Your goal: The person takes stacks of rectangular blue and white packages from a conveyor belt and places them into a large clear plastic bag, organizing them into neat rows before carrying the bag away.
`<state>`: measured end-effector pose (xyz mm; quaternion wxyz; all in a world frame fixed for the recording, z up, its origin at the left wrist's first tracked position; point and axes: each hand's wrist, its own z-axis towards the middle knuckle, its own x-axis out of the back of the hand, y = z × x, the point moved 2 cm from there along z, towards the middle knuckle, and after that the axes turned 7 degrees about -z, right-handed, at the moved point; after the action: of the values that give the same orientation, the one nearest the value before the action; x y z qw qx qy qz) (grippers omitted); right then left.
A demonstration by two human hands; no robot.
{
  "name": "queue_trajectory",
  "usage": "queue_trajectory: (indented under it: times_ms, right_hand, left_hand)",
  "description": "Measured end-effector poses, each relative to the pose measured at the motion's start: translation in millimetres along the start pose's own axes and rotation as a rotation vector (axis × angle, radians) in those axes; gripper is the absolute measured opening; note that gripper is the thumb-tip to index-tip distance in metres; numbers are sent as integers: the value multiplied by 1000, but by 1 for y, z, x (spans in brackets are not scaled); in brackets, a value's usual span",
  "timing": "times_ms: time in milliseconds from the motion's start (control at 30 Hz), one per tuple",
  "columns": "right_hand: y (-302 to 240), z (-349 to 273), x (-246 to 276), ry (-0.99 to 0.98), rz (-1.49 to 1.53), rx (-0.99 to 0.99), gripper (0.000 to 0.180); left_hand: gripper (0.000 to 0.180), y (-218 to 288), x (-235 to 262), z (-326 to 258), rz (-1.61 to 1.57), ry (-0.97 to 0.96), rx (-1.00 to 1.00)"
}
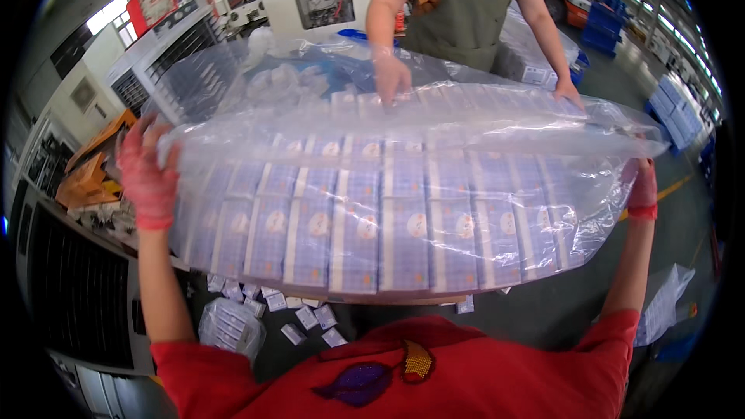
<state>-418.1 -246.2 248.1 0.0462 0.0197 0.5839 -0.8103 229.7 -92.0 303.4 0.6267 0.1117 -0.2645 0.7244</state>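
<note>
A wide clear plastic bag (497,136) is drawn across tight rows of pale purple-and-white packs (365,240), each with a round white badge. My left hand (149,182), in a thin red glove, grips the film at its left end, the fingers slightly blurred. At the opposite end my right hand (642,186), gloved alike, is closed on the bag's edge; its fingers are partly hidden by the film. Across from me, a co-worker's hand (392,77) presses on the film, and their other hand (568,93) rests on the far right part.
Loose small packs (306,316) and a plastic-wrapped bundle (231,327) lie on the floor below. A dark grille-fronted cabinet (74,279) stands at left, near orange cartons (87,182). Blue-white stacks (675,112) and a crumpled plastic bag (666,306) are at right.
</note>
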Motion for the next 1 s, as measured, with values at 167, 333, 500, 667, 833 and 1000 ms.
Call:
queue_trajectory:
  times_ms: [167, 333, 500, 667, 833, 1000]
  right_hand:
    - [43, 52, -14, -9, -8, -7, 36]
    - [-12, 2, -47, 135, 205, 148, 33]
    - [23, 16, -15, 627, -113, 13, 39]
    - [43, 35, -55, 737, -27, 286, 29]
    - [-23, -49, -25, 606, -121, 95, 38]
    - [-27, -52, -28, 360, 129, -94, 51]
  left_hand:
    - [76, -90, -30, -60, -532, -92, 500]
    - [76, -87, -70, -75, -924, -554, 750]
    - [53, -104, -125, -95, -1434, -453, 1058]
    - [46, -45, -113, -62, -1234, -342, 978]
    - [39, -116, -109, -75, -1313, -24, 1106]
    - [33, -137, -47, -48, -1254, 426, 1082]
